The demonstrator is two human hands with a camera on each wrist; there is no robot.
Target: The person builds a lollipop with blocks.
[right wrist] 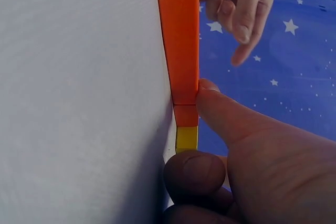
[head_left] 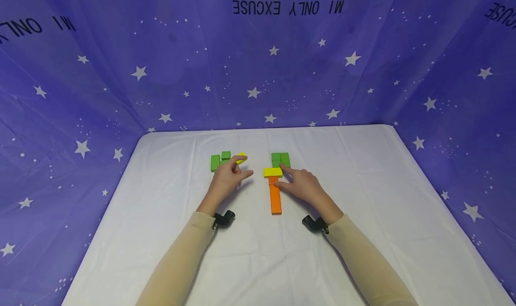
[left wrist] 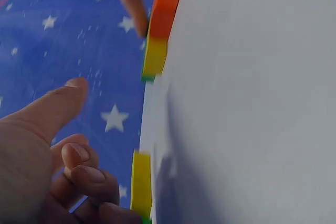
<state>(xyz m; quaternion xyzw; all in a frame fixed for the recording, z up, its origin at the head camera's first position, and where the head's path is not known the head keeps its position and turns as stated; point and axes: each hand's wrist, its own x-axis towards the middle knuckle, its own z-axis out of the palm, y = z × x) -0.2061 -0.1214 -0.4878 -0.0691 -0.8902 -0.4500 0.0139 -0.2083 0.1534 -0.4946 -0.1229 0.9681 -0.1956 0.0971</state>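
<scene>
In the head view, a long orange block lies on the table with a small orange block at its far end and a yellow block across that. Several green blocks lie just beyond. The right hand touches this group from the right; in the right wrist view its thumb is at the orange block and a fingertip lies by the yellow block. The left hand hovers left of the group, fingers relaxed, holding nothing, near another yellow block, partly hidden behind it.
Further green blocks lie beyond the left hand, partly covered by it. A white cloth covers the table. Its far edge meets a blue curtain with stars, which also stands at both sides.
</scene>
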